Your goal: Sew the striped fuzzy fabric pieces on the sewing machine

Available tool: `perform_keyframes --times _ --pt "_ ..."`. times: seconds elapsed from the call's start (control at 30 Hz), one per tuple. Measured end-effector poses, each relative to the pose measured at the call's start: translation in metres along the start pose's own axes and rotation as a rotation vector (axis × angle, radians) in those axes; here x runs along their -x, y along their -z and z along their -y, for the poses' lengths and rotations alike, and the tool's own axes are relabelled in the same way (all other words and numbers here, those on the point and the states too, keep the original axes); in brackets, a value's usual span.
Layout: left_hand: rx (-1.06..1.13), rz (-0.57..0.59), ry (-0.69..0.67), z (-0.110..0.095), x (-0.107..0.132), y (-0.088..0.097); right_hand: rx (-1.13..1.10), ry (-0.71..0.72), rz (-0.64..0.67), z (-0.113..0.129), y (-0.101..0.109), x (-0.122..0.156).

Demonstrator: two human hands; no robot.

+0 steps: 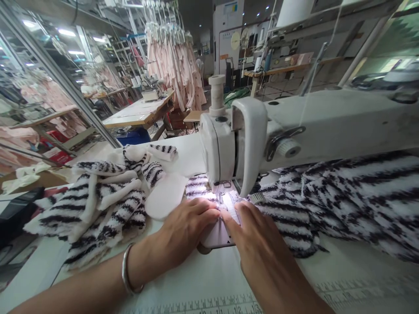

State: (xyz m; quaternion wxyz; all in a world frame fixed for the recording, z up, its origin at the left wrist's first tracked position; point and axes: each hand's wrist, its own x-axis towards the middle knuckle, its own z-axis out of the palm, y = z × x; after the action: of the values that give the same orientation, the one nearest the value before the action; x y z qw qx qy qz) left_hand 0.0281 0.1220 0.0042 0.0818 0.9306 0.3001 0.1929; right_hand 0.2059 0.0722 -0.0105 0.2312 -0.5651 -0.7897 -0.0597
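Note:
A white sewing machine (248, 135) stands over the table, its lit needle area (225, 192) just ahead of my fingers. My left hand (186, 229) lies flat, fingers together, pressing a small pale fabric piece (218, 237) toward the needle. My right hand (258, 244) lies flat beside it on the same piece, fingertips close to the presser foot. Black-and-white striped fleece (343, 200) spreads under the machine arm to the right. A silver bangle (127, 270) sits on my left wrist.
A heap of striped fleece pieces (98, 200) with a white oval piece (165, 196) lies at left. A thread spool (217, 93) stands on the machine. A ruler strip (212, 303) runs along the table's near edge. Pink garments (173, 56) hang behind other work tables (140, 113).

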Motion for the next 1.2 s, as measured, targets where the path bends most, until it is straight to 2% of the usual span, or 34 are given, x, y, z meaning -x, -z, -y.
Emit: perform_keyframes --times 0.23,0.5,0.67,0.87,0.93,1.03,1.1,1.2 --pt "-0.131 -0.094 -0.067 0.015 -0.002 -0.007 0.012 -0.043 -0.009 0.007 -0.004 0.016" --pt "-0.24 0.029 0.118 0.004 -0.006 -0.001 0.006 -0.028 -0.088 0.016 -0.016 0.048" --pt "-0.271 0.053 0.158 -0.002 -0.014 -0.005 -0.004 -0.029 -0.137 0.012 -0.02 0.051" --pt "-0.327 0.021 0.277 0.009 -0.03 -0.007 -0.013 0.004 -0.146 0.006 -0.022 0.05" --pt "-0.318 0.01 0.28 0.001 -0.02 -0.002 -0.041 0.036 -0.17 0.007 -0.019 0.051" --pt "-0.188 -0.046 0.277 -0.03 0.016 0.008 -0.145 0.029 -0.15 0.021 -0.012 0.053" --pt "0.118 -0.222 0.303 -0.056 0.047 0.013 -0.265 -0.041 -0.154 0.039 -0.007 0.051" --pt "0.287 -0.43 0.441 -0.081 0.086 0.015 -0.422 -0.067 -0.248 0.072 0.003 0.042"
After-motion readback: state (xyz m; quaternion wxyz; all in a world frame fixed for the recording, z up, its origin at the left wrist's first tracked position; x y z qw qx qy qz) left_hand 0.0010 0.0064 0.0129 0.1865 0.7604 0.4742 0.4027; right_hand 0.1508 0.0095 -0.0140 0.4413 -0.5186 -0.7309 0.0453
